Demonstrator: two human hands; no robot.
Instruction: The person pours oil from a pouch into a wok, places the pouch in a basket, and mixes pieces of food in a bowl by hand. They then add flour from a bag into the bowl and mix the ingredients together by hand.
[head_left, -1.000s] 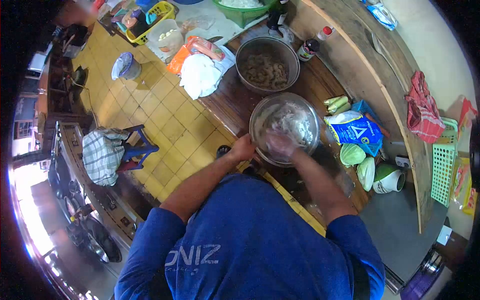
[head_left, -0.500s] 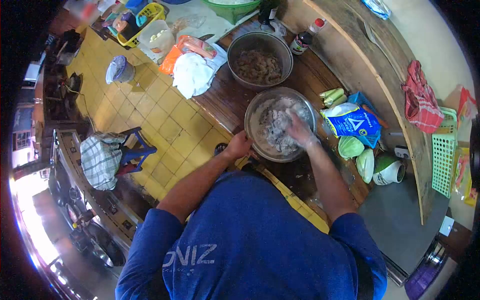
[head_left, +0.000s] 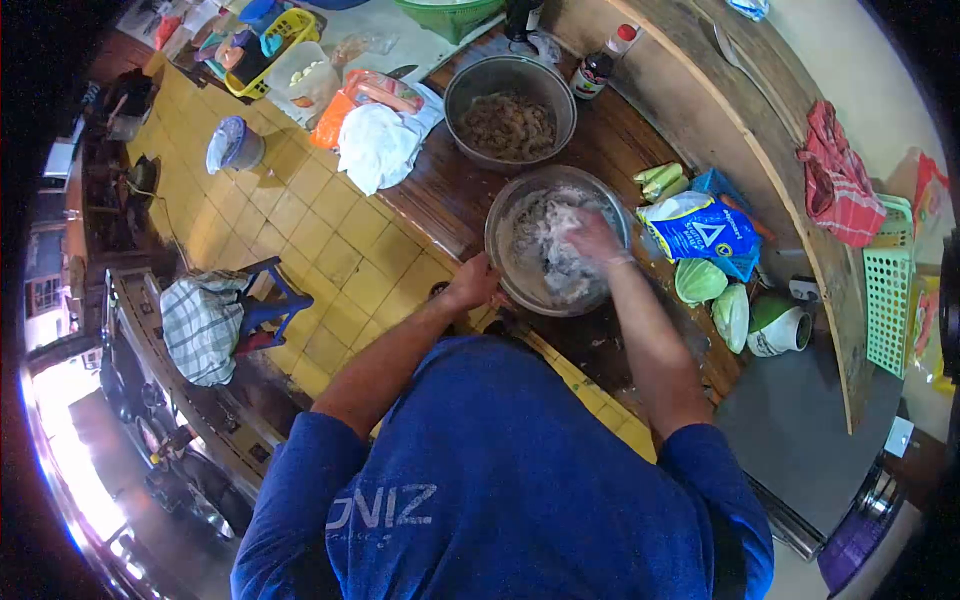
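A metal mixing bowl (head_left: 497,270) stands near the table's front edge, with white flour and flour-coated pieces (head_left: 560,255) in it. My left hand (head_left: 474,282) grips the bowl's rim at its near left side, fingers closed on the edge. Inside the bowl, on the right, my right hand (head_left: 595,240) is down among the floured pieces. Its fingertips are blurred and partly covered by flour, so I cannot make out whether they grasp anything. Just behind the bowl sits a deep metal pot (head_left: 453,125) holding brownish, wet-looking pieces (head_left: 508,125).
Right of the bowl lie a blue flour bag (head_left: 705,232), a cut cabbage (head_left: 700,281) and green vegetable pieces (head_left: 660,182). A dark sauce bottle (head_left: 592,75) stands beside the pot. White cloth or plastic (head_left: 378,148) lies at the left edge. A stool (head_left: 275,300) is on the floor.
My right hand has shifted slightly up and left in the bowl, its fingers less visible, and the flour mixture is stirred around. My left hand stays on the rim. The view has tilted slightly.
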